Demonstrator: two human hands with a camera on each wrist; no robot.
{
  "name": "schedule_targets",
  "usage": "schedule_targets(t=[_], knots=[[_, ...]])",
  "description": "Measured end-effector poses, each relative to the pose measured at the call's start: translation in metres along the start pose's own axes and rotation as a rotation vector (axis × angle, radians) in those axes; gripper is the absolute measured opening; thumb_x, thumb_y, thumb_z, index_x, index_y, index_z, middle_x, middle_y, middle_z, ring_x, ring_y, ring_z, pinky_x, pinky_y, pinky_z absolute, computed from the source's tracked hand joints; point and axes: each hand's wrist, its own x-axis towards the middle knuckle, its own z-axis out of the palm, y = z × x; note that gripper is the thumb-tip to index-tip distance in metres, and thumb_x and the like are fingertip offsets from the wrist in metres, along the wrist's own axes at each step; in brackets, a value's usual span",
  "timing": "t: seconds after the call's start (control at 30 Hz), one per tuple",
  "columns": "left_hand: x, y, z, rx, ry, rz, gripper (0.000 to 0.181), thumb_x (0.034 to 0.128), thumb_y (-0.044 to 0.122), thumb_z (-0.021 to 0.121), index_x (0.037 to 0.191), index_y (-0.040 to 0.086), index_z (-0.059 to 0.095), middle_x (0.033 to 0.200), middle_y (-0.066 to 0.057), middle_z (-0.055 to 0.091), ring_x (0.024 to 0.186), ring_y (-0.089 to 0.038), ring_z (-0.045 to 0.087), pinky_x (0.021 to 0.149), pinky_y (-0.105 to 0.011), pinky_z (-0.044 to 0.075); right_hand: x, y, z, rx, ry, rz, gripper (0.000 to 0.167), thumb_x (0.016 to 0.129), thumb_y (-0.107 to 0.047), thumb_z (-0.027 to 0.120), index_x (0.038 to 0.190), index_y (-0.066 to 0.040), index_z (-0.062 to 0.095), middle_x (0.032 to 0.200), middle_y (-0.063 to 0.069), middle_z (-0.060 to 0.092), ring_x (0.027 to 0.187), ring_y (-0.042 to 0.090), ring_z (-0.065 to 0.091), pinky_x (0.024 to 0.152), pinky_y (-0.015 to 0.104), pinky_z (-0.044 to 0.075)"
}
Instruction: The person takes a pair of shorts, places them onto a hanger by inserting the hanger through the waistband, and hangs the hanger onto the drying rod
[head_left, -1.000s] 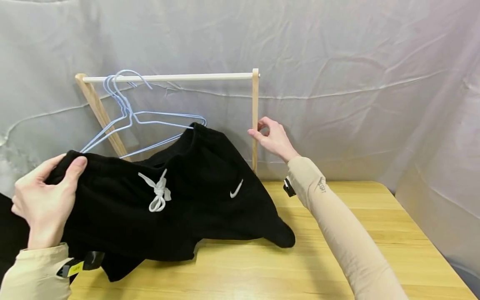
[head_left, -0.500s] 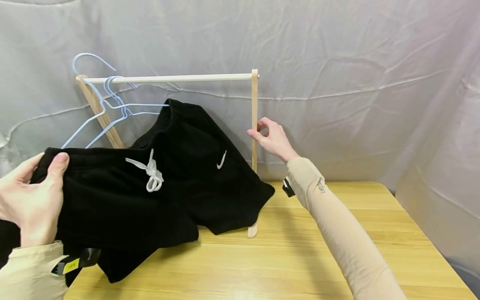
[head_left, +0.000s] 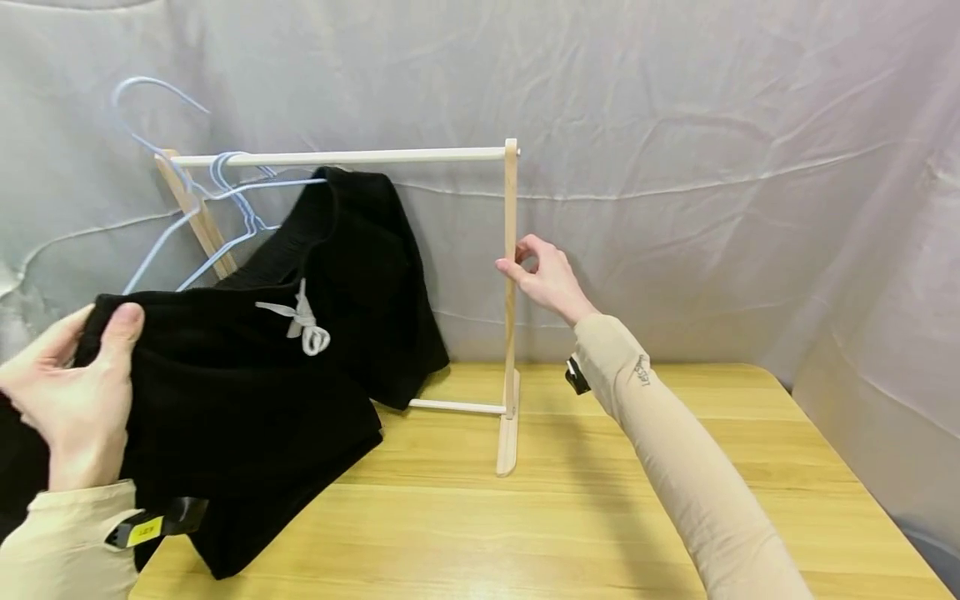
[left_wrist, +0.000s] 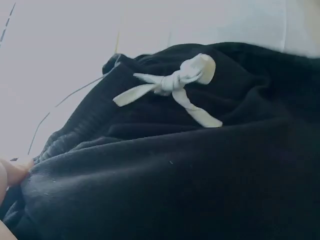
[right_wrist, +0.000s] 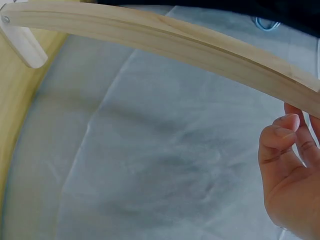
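Observation:
Black shorts (head_left: 240,375) with a tied white drawstring (head_left: 300,319) hang at the left of the head view. A light-blue wire hanger (head_left: 197,202) is inside their waistband, its hook standing above the rack's rail. My left hand (head_left: 78,387) pinches the left end of the waistband, thumb in front. In the left wrist view the shorts (left_wrist: 165,170) fill the lower part, with fingertips at the left edge. My right hand (head_left: 547,279) grips the wooden post (head_left: 511,317) of the small clothes rack between thumb and fingers; the right wrist view shows this hand (right_wrist: 292,175) by the post (right_wrist: 165,42).
The rack's white rail (head_left: 360,156) bears more blue hangers (head_left: 243,204) near its left end, partly behind the shorts. A lower white bar (head_left: 457,407) joins the right post's foot. Everything stands on a wooden table (head_left: 637,500) before a grey cloth backdrop (head_left: 675,167).
The shorts and their hanger have moved left, and the hook has risen above the rail. The shorts' far side has swung left, uncovering the rack's foot and lower bar. My right hand stays put.

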Motion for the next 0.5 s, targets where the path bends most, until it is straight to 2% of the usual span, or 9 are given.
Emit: schedule_targets(t=[0.1,0.17,0.23,0.33,0.43,0.5], knots=[[-0.003,-0.004,0.011,-0.124,-0.093,0.044,0.017,0.08,0.008,0.083,0.097,0.004,0.081,0.074,0.02,0.073,0.067,0.005,0.061,0.07,-0.012,0.045,0.0,0.001,0.0,-0.001,0.001,0.0,0.033,0.097,-0.027,0.067,0.115,0.0,0.061,0.115,0.018,0.069,0.099,0.034,0.068,0.082,0.036,0.051],[-0.005,-0.006,0.019,-0.219,-0.148,0.039,0.015,0.0785,0.004,0.084,0.093,0.001,0.08,0.074,0.014,0.075,0.064,0.003,0.062,0.067,-0.012,0.047,-0.001,0.001,0.001,-0.001,0.002,0.001,0.033,0.098,-0.028,0.067,0.115,0.0,0.061,0.115,0.018,0.069,0.098,0.035,0.068,0.082,0.036,0.052],[-0.007,-0.007,0.027,-0.277,-0.183,0.024,0.013,0.0776,0.002,0.084,0.09,0.0,0.08,0.072,0.011,0.075,0.062,0.001,0.061,0.065,-0.012,0.047,-0.001,0.001,0.001,0.001,0.002,0.002,0.033,0.098,-0.027,0.067,0.114,0.0,0.061,0.115,0.018,0.069,0.099,0.035,0.068,0.083,0.037,0.052],[-0.01,-0.01,0.037,-0.289,-0.22,-0.003,0.012,0.0781,0.003,0.084,0.09,0.003,0.08,0.072,0.012,0.075,0.063,0.001,0.061,0.065,-0.012,0.047,-0.002,0.001,0.002,0.003,0.0,0.005,0.032,0.098,-0.028,0.066,0.114,0.0,0.061,0.117,0.018,0.069,0.1,0.035,0.068,0.084,0.038,0.052],[-0.011,-0.01,0.047,-0.24,-0.249,-0.016,0.013,0.0793,0.007,0.084,0.091,0.005,0.081,0.073,0.015,0.074,0.065,0.002,0.061,0.066,-0.013,0.046,-0.002,0.001,0.002,0.001,0.001,0.007,0.032,0.098,-0.028,0.066,0.114,0.0,0.06,0.118,0.018,0.068,0.103,0.035,0.067,0.086,0.04,0.053],[-0.011,-0.01,0.052,-0.175,-0.269,-0.022,0.013,0.0799,0.011,0.085,0.092,0.01,0.082,0.074,0.019,0.073,0.067,0.003,0.061,0.067,-0.012,0.045,-0.001,0.001,0.001,-0.002,0.003,0.008,0.033,0.098,-0.028,0.066,0.114,0.0,0.06,0.119,0.018,0.068,0.104,0.035,0.067,0.087,0.041,0.053]])
